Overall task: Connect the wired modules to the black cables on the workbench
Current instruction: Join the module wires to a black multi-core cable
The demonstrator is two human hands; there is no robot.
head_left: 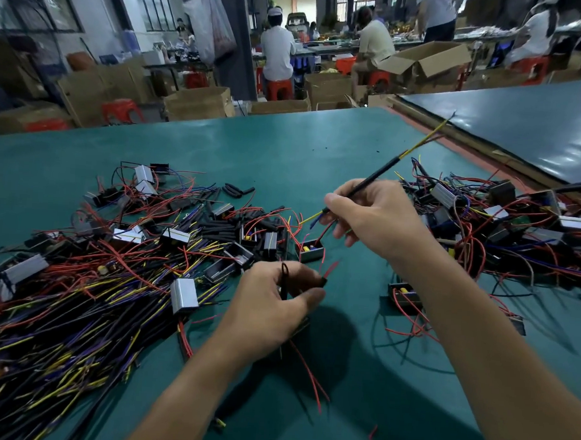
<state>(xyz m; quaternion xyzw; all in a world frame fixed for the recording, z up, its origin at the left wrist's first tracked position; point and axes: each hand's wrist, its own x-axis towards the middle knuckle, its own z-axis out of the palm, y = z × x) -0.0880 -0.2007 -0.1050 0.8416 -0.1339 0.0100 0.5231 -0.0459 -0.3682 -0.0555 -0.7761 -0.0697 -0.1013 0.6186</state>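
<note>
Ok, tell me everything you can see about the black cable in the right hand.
The black cable is a thin, straight length in a dark, smooth sheath. The right hand pinches it near its lower end, and it slants up and away to the right above the green workbench. Yellow and purplish inner wires fan out bare from its far end; short yellow and blue wires poke out below the fingers. It touches nothing else.

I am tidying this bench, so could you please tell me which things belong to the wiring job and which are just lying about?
Job:
black cable in right hand
module in left hand
cable pile
loose modules

Lying about:
cardboard boxes
red stools
</note>
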